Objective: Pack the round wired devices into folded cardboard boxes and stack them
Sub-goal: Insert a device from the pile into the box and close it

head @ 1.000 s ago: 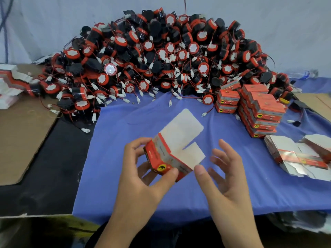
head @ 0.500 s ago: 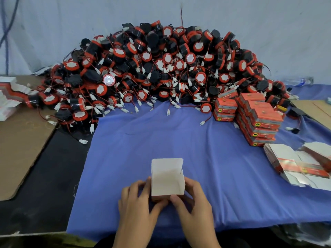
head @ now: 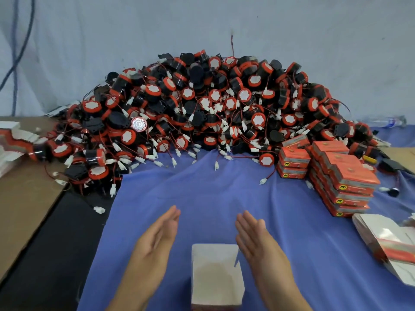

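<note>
Left hand (head: 157, 241): released, fingers straight and together, palm turned inward, holding nothing. Right hand (head: 258, 241): the same, mirrored, holding nothing. Box (head: 215, 274): one, folded, white inner faces showing. It sits on the cloth (head: 202, 194) between your two wrists, close to your body, just beside the right hand's edge and a little apart from the left. Its mouth appears to face up, and its longer side seems to run away from you. Devices (head: 213, 108): one large heap, red and black, wires and white plugs tangled. The heap lies straight ahead across the bare cloth, well apart from both sets of fingertips. Both palms point toward it, with the box behind them. Loose device (head: 266, 159): at the heap's front right edge, just beside the stack. It is on your right hand's side, so by my judgement that hand has the shorter reach, and its trailing wire may drag neighbours. Stack (head: 345, 178): packed orange boxes, several high, at right. Blanks (head: 386, 241): flat, unfolded, near right. Cardboard sheet (head: 24, 198): at left.
</note>
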The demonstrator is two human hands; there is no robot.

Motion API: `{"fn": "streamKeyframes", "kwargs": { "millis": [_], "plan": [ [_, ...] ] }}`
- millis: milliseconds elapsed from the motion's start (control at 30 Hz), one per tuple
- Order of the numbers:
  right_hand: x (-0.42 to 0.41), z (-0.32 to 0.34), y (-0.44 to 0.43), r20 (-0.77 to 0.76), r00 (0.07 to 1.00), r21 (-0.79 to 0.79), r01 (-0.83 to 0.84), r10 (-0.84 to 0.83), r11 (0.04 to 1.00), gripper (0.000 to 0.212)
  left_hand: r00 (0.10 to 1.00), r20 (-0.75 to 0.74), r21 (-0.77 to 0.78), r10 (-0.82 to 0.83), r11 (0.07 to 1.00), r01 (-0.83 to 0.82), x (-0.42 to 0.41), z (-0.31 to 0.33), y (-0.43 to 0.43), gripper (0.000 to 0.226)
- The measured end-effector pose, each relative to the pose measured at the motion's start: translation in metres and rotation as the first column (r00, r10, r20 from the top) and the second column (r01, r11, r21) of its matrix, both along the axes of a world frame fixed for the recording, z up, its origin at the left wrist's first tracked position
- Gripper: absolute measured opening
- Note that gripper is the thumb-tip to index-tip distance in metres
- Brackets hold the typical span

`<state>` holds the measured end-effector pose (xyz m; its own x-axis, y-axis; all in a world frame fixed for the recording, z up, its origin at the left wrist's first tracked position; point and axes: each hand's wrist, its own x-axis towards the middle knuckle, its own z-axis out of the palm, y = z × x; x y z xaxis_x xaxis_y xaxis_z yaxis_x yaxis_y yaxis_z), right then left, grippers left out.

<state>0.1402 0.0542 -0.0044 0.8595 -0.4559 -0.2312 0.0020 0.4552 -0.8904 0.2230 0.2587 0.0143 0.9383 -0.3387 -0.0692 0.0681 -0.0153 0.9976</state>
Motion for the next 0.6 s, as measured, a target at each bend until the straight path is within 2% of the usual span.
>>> {"fn": "streamKeyframes", "kwargs": {
  "millis": [100,300,467,533,600],
  "plan": [
    [0.066,0.004,-0.003,-0.009,0.996,0.003,-0.091,0.091,0.996,0.044,1.0,-0.017,-0.016,0.01,1.0,-0.01,0.043,0.004,-0.046,0.031],
    [0.211,0.007,-0.005,-0.045,0.985,0.003,-0.167,0.167,0.986,0.045,0.996,-0.022,0.044,0.082,0.996,-0.081,0.15,-0.007,-0.124,0.048],
    [0.313,0.008,-0.021,-0.043,0.989,-0.133,-0.147,0.142,0.98,0.052,0.966,0.152,0.224,0.211,0.944,-0.241,0.243,-0.011,-0.157,0.05],
    [0.344,0.002,-0.031,-0.06,0.989,-0.238,-0.145,0.135,0.96,0.045,0.958,0.21,0.336,0.196,0.905,-0.259,0.277,-0.014,-0.162,0.042],
    [0.365,-0.004,-0.038,-0.136,0.981,-0.403,-0.184,0.14,0.896,0.032,0.963,0.23,0.456,0.143,0.858,-0.236,0.303,-0.017,-0.165,0.028]
  ]
}}
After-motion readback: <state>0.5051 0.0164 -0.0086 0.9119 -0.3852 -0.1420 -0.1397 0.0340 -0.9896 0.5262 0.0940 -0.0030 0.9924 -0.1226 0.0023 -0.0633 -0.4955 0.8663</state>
